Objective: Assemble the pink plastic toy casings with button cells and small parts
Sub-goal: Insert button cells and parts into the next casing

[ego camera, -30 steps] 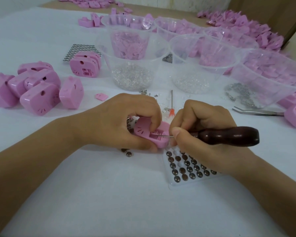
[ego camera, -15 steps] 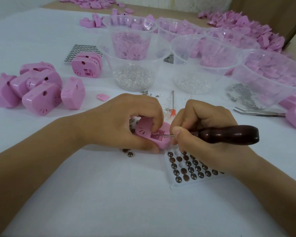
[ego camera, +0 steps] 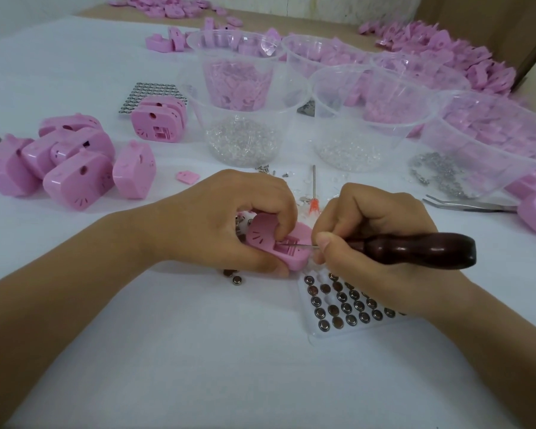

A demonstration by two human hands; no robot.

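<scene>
My left hand (ego camera: 229,221) grips a pink toy casing (ego camera: 266,239) lying on the white table, fingers curled over its top and thumb under its near edge. My right hand (ego camera: 375,236) holds a tool with a dark wooden handle (ego camera: 415,250); its thin metal tip reaches into the casing's open compartment. A clear tray of button cells (ego camera: 344,305) lies just below my right hand, partly hidden by it. Two loose button cells (ego camera: 234,277) lie on the table beneath the casing.
A pile of pink casings (ego camera: 68,162) sits at the left. Clear plastic tubs (ego camera: 242,119) with beads and pink parts stand behind my hands. Tweezers (ego camera: 471,205) lie at the right, a thin orange-ended tool (ego camera: 313,196) behind my hands, and a second cell sheet (ego camera: 149,94) further back.
</scene>
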